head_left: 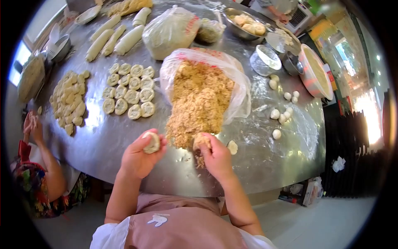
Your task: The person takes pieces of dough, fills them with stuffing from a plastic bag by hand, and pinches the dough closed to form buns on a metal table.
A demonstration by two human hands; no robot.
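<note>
My left hand (143,151) holds a round piece of pale dough (152,142), its thumb hooked over the edge. My right hand (216,155) is closed around a clump of crumbly tan filling (202,140) at the near edge of a large filling heap (201,99). That heap spills toward me out of an open clear plastic bag (240,87). Just right of my right hand, a small flat dough piece (232,147) lies on the metal table (174,174). Rows of round filled buns (132,97) sit beyond my left hand.
Small dough pieces (70,99) are piled at left, near another person's hands (33,124). Dough rolls (99,45) and a tied plastic bag (170,31) lie farther back. Dough balls (276,134), a flour tin (265,60) and a large tub (315,70) stand right. Another person's hand (283,17) shows behind.
</note>
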